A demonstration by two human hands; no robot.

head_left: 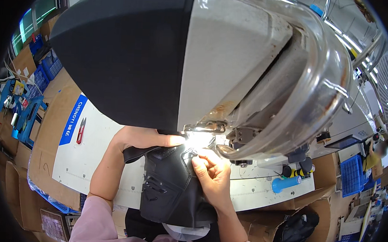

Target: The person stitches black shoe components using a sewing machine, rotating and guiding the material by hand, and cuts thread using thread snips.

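Note:
A black leather piece [164, 185] with stitched seams and small slits lies under the head of a sewing machine [223, 57] and hangs over the table's near edge. My left hand [145, 138] holds its far left part, the thumb stretched toward the stitching spot; the other fingers are mostly hidden. On the right, my right hand [212, 171] pinches the leather close to the needle area, thumb and fingers closed together. Strong lamp glare [199, 141] washes out the needle and the leather beneath it.
Red-handled thread snips [80, 131] lie on the white tabletop [86, 163] at left. A blue cylindrical container [286, 183] stands at right. Below it, a cardboard box [258, 229] holds black leather pieces [298, 229]. Blue crates [351, 175] stand farther off.

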